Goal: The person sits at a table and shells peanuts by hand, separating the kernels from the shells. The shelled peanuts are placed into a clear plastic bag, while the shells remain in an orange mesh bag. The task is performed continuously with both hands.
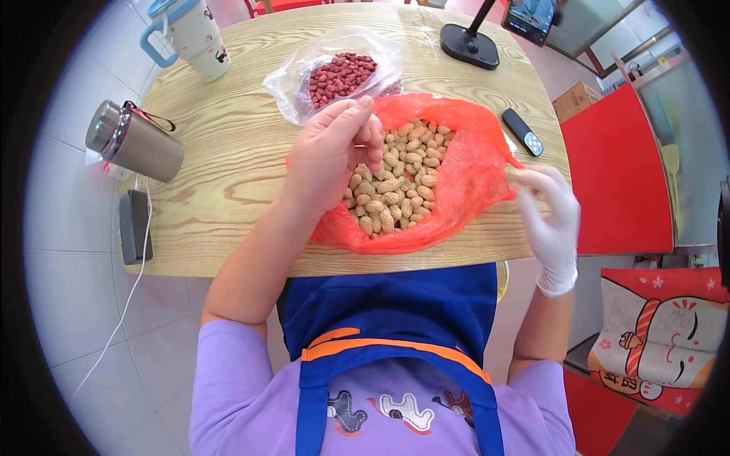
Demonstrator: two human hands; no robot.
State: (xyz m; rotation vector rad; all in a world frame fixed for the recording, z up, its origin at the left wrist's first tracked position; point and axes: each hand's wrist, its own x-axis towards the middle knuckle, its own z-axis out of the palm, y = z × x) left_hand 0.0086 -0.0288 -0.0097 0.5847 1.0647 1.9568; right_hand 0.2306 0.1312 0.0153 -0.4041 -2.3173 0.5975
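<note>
A red plastic bag [479, 171] lies spread on the wooden table, its mouth wide and full of unshelled peanuts [393, 196]. Over the left part of this bag is my bare left hand [339, 145], its fingers curled and thumb against the index finger; anything inside them is hidden. My right hand [544, 211], in a thin white glove, is at the bag's right edge. Its fingertips are blurred near a small pale piece and the bag's corner, so a grip cannot be made out. Beyond my left hand, a clear plastic bag [285, 85] holds red-skinned peanut kernels [342, 77].
The wooden table [228, 142] bears a steel flask [145, 142], a handled tumbler [199, 43] and a dark box-shaped device [135, 225] with a white cable at left. A remote control [523, 132] and a phone stand's base [470, 47] are at right.
</note>
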